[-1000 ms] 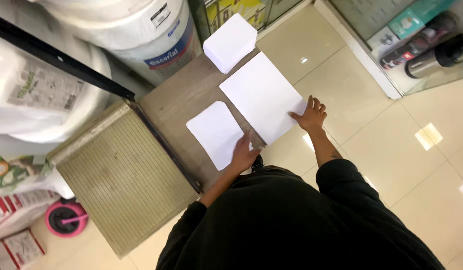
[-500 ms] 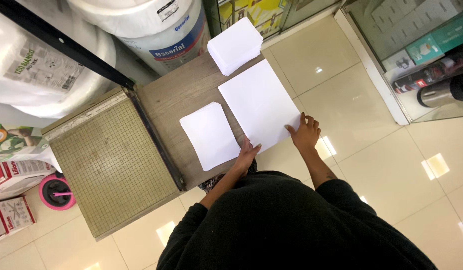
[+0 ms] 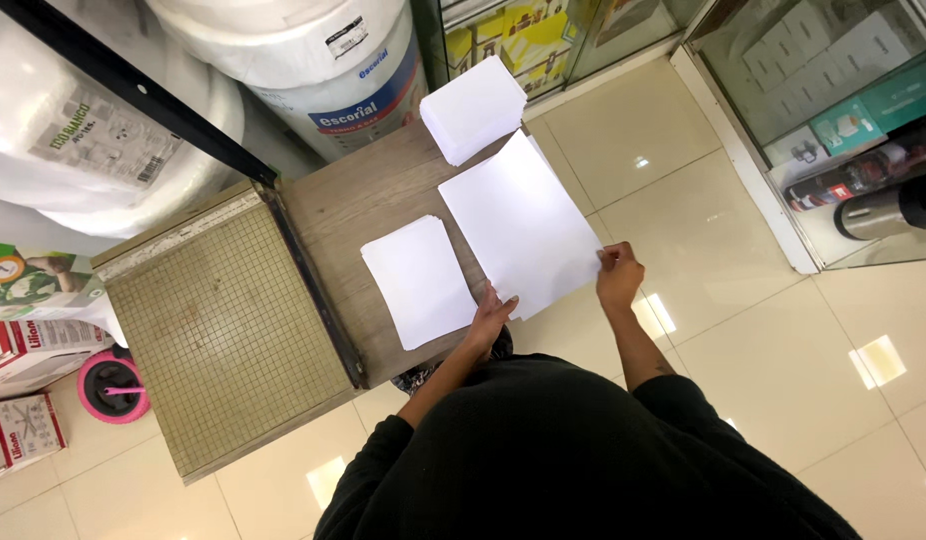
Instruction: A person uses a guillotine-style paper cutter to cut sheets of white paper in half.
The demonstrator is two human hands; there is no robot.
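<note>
White large sheet (image 3: 521, 226) pinched by right hand (image 3: 619, 277) at its 3 o'clock edge and left hand (image 3: 491, 315) below (lifting it); small stack (image 3: 419, 281) at 9 o'clock.

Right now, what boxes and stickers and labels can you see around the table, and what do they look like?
White label with black print: on the big white roll, top left.
Blue and red band: round the white drum behind the table.
Small white sticker: higher on that drum.
Red and white boxes: on the floor, far left.
Yellow packages: behind glass, top middle.
Teal and white boxes: in the glass cabinet, right.
</note>
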